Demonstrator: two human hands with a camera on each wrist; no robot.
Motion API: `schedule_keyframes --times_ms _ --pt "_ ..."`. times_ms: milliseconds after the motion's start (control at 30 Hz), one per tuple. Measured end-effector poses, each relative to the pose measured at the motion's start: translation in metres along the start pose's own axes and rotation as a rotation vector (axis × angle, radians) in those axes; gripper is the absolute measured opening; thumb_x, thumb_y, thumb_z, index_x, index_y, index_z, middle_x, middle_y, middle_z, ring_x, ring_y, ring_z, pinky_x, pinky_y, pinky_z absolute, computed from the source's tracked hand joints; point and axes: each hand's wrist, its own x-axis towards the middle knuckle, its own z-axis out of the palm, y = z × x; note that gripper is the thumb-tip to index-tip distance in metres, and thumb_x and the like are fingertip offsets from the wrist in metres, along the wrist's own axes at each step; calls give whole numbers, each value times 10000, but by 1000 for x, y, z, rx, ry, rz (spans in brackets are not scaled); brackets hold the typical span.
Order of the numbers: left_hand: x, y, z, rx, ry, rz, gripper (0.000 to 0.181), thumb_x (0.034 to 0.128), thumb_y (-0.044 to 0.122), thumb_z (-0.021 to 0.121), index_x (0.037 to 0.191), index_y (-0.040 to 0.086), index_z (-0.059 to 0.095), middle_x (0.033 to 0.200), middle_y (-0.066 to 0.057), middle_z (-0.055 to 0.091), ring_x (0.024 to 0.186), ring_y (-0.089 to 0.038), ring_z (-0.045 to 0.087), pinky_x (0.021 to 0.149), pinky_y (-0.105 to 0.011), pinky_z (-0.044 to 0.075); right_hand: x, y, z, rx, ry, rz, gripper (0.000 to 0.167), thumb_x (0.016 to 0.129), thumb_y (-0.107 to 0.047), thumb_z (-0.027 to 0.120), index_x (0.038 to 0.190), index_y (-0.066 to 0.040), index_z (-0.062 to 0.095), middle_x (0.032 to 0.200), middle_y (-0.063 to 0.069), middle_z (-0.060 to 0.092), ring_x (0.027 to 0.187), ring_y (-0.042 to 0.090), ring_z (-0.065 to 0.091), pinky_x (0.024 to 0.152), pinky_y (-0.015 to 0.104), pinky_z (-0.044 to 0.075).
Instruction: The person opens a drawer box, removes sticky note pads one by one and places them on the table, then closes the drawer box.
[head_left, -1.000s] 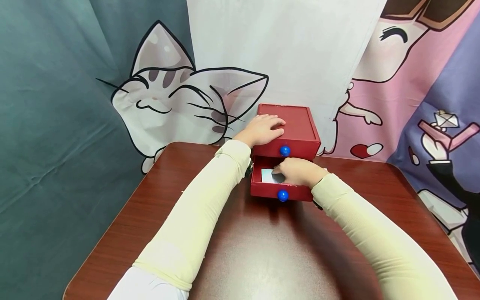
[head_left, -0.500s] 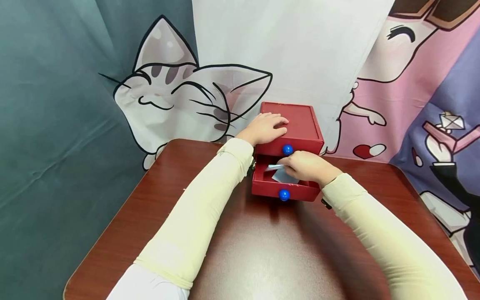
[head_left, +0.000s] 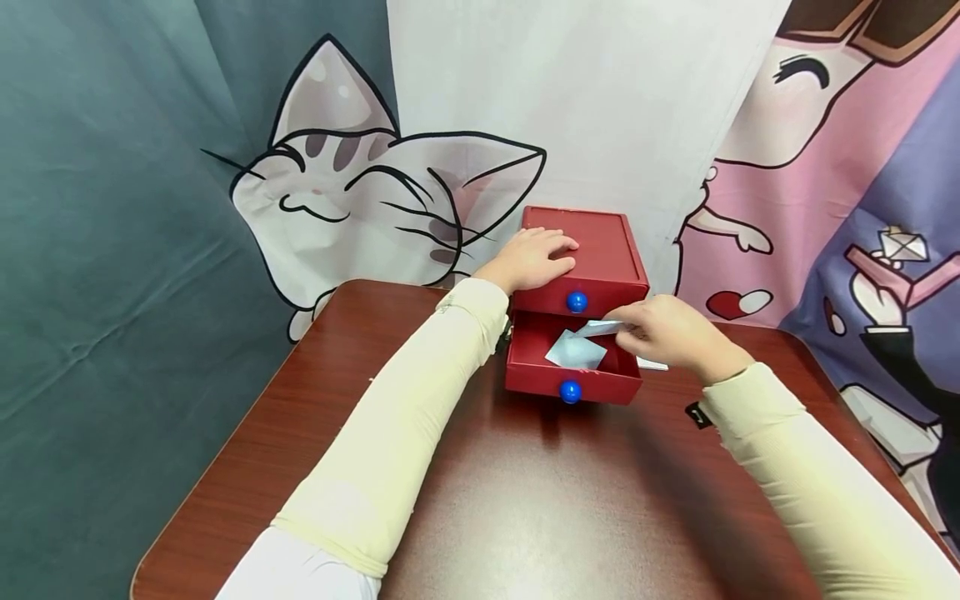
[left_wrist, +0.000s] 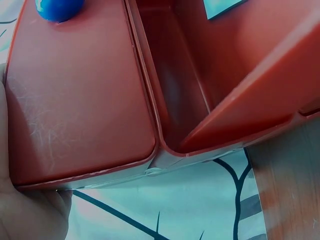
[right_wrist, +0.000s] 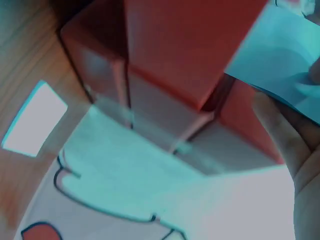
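Note:
My left hand rests on the left part of the top of a red two-drawer box, its fingers straight. The lower drawer stands pulled out, and a light blue paper lies in it. Over the drawer's right side, my right hand pinches another light blue paper between thumb and fingers. That pinched paper also shows in the right wrist view. The upper drawer, with its blue knob, is closed.
A white piece of paper lies on the brown table, right of the box. Behind the table hangs a printed cloth with a cartoon cat and figures.
My right hand has risen from inside the drawer and moved right, now with a blue paper pinched. The paper left in the drawer is more exposed. My left hand stays on the box top.

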Motion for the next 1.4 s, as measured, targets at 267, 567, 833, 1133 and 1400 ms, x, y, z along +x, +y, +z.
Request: schedule_keyframes --times_ms 267,567,833,1133,1400 --pt "1 -1 0 -8 6 5 470 1042 447 445 1475 282 530 1616 -5 373 1521 -241 244 1251 -416 113 -46 27 -21 -117 231 30 221 749 -68 645 933 -82 767 706 -26 676 559 73 478 503 335 446" --pt "-1 -2 2 -27 16 4 461 1044 429 448 1464 266 544 1610 -16 385 1518 -248 255 1251 -396 114 -100 64 -18 -135 180 248 231 746 -56 670 945 -79 784 627 -95 570 549 73 394 515 313 380" --pt "-2 -1 1 -23 16 -1 458 1043 430 455 1462 270 547 1604 -9 394 1516 -244 263 1251 -386 115 -139 98 10 -84 88 417 231 830 -55 677 1033 -79 787 631 -71 549 564 95 414 531 298 346" --pt "0 0 3 -16 7 1 464 1044 434 449 1474 282 532 1610 -7 384 1516 -226 259 1252 -387 109 -168 109 48 -44 34 448 262 816 -27 712 1073 -31 763 901 160 735 723 248 637 657 453 528" --pt "-2 0 1 -27 18 6 459 1045 425 446 1465 265 542 1605 -23 393 1516 -248 261 1252 -390 109 -172 114 68 -38 -50 389 308 792 53 700 1098 43 734 1066 280 706 935 448 688 832 616 527"
